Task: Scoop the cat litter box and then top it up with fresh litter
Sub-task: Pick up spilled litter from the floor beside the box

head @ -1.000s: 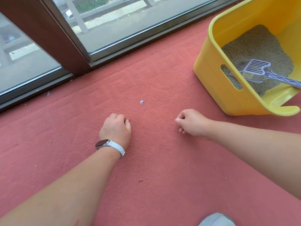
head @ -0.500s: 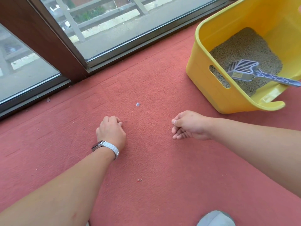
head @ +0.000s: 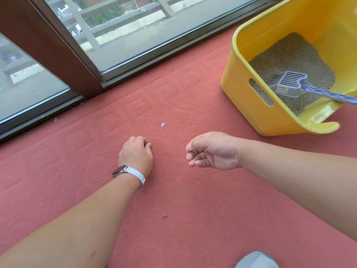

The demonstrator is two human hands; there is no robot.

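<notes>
I log the head view, left to right. Far left: the window glass (head: 34,82) and its dark frame (head: 58,49) run along the edge of the red carpet (head: 183,190), well beyond both hands.

Left hand (head: 136,154): knuckles up, fingers curled under into a loose fist, resting on or just over the carpet; I cannot tell whether it touches. I see nothing in it, though the palm side is hidden. A smartwatch (head: 129,174) with a white band sits on that wrist, just behind the hand. A small pale scrap (head: 163,124) lies on the carpet just ahead of the left hand and slightly toward the right hand. A tiny red fleck (head: 165,216) lies behind both hands, roughly between the forearms.

Right hand (head: 212,151): apart from the left, turned so the palm side faces left, fingers half curled, thumb over them, not clenched. It grasps nothing visible.

Ahead and to the right of the right hand, clear of it, stands the yellow litter box (head: 249,113), tilted in frame, with a slot handle in its near wall. Grey-tan cat litter (head: 289,55) covers its floor. The grey slotted litter scoop (head: 289,84) lies on the litter, handle pointing right over the box's low lip, untouched by either hand.

Bottom edge, behind the right forearm: a grey rounded shape (head: 255,261), which I cannot identify
</notes>
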